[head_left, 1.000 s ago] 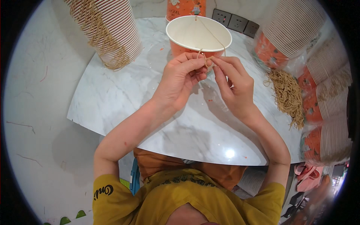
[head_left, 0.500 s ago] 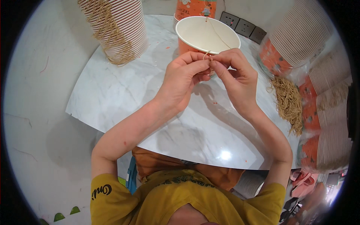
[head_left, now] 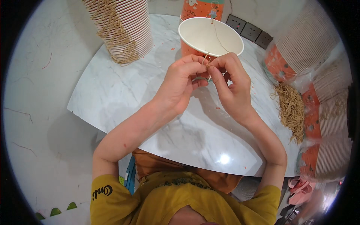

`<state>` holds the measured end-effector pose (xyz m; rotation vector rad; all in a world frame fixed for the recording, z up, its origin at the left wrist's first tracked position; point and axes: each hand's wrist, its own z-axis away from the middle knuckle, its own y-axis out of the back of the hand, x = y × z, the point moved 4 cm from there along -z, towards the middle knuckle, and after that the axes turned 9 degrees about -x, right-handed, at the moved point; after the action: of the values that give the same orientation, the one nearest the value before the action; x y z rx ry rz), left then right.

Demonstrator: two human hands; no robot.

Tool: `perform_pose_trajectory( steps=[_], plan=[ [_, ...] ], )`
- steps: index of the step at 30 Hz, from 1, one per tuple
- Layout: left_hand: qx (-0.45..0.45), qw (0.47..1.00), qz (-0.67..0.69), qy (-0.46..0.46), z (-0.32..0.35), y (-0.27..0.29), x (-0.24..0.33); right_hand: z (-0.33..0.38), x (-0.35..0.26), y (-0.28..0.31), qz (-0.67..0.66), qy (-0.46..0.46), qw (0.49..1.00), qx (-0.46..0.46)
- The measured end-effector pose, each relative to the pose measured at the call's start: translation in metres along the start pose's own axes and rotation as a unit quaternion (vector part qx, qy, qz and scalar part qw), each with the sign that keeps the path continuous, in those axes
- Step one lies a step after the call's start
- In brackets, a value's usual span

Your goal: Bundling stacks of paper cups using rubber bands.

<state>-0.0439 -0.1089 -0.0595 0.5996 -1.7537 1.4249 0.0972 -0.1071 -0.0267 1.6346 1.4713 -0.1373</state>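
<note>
An orange paper bucket (head_left: 189, 45) with a white inside and rim stands in front of me, its mouth tipped toward me. Thin tan string (head_left: 217, 36) runs from a hole in the far wall, across the inside and over the right of the near rim. At the near wall, a loop of it passes between my hands. My left hand (head_left: 179, 80) is closed on the string, with thumb and forefinger together and the lower fingers curled behind. Pinching the same string from the right is my right hand (head_left: 234, 88). The fingers hide whatever knot there may be.
A tall stack of nested buckets (head_left: 127, 30) draped with tan strings stands at the far left. Behind the bucket is another orange one (head_left: 202, 9), near black sockets (head_left: 251, 31). A string bundle (head_left: 290, 110) and wrapped bucket stacks (head_left: 279, 62) line the table's right edge.
My right hand has drawn slightly down and toward me, still pinching the string. The string loop at the near rim shows more clearly. The whole view has shifted a little.
</note>
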Motion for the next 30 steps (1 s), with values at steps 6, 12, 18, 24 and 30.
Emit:
perform_pose_trajectory(
  steps=[6, 12, 18, 24, 30],
  plan=[
    [-0.027, 0.997, 0.058, 0.042, 0.003, -0.003, 0.000, 0.003, 0.001, 0.002, 0.016, 0.006, 1.000, -0.024],
    [-0.020, 1.000, -0.014, 0.006, 0.010, -0.006, 0.003, 0.007, -0.003, 0.011, -0.035, -0.012, 0.998, -0.053],
    [-0.030, 0.998, -0.047, 0.001, 0.009, -0.003, 0.009, 0.007, -0.003, 0.007, -0.109, 0.002, 0.993, -0.049],
    [0.009, 0.984, -0.170, -0.055, 0.012, -0.006, 0.020, -0.003, -0.019, 0.009, -0.022, 0.000, 1.000, 0.001],
    [0.078, 0.954, -0.240, -0.161, 0.010, -0.006, 0.025, -0.010, -0.021, -0.003, 0.070, 0.087, 0.992, 0.062]
  ],
)
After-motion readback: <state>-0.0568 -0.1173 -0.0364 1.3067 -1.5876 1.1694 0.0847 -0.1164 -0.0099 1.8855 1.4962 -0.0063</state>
